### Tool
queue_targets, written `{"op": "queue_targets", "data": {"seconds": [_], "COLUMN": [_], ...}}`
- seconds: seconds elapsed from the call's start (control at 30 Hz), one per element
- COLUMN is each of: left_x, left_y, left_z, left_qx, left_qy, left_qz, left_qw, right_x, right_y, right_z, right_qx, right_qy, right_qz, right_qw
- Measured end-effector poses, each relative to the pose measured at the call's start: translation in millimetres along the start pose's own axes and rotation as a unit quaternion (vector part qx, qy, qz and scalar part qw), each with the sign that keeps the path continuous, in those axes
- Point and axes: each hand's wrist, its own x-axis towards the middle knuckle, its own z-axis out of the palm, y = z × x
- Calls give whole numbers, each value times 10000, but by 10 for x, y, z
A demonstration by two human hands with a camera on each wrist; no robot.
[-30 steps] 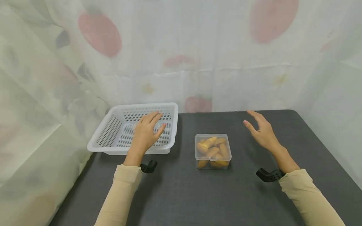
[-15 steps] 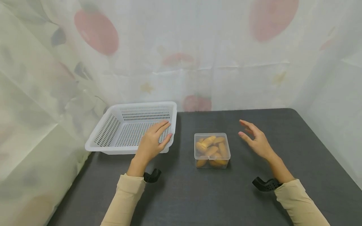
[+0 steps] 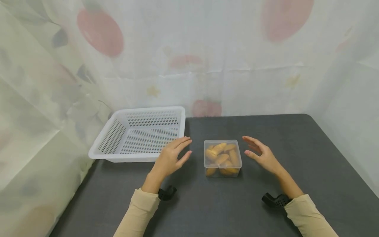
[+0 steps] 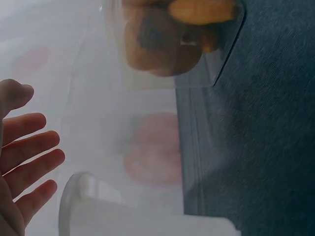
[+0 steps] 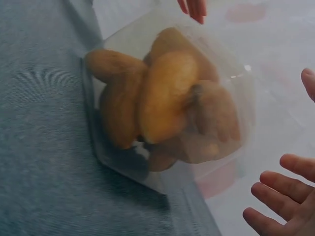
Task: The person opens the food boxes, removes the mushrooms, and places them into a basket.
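A clear lidded plastic box [image 3: 223, 154] sits on the dark table, filled with several yellow-brown oval pieces [image 5: 167, 98] that look like small bread rolls or fruit. To its left my left hand [image 3: 170, 159] hovers with fingers spread, apart from the box and overlapping the front corner of the white basket in the head view. On the box's other side my right hand [image 3: 263, 157] is held with fingers extended and thumb apart, touching nothing. Both wrist views show the box between the hands, with its lid on.
At the back left stands a white perforated plastic basket [image 3: 118, 157] with nothing in it. Curtains [image 3: 251, 89] printed with red fruit hang behind and beside the dark table [image 3: 207, 207].
Both hands have come inward and nearer to me, closing on the box from either side. My left hand has left its place over the basket's middle. Box and basket stay put.
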Motion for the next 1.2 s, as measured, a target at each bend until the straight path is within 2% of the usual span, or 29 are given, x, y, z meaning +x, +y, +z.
{"op": "queue_targets", "data": {"seconds": [0.33,0.7,0.87,1.2], "left_x": [5,64,104,175], "left_y": [198,385,465,573], "left_z": [218,379,486,617], "left_qx": [-65,-72,-103,-110], "left_qy": [-233,-260,-218,-399], "left_qz": [547,990,1259,1377], "left_qw": [9982,9947,9917,9896], "right_x": [-37,-66,-74,-32], "right_y": [172,221,272,296], "right_z": [116,192,244,345], "right_qx": [763,1000,911,702], "right_qy": [-413,-659,-691,-719], "right_qz": [-456,-516,-362,90], "right_qw": [9952,9915,9928,9949]}}
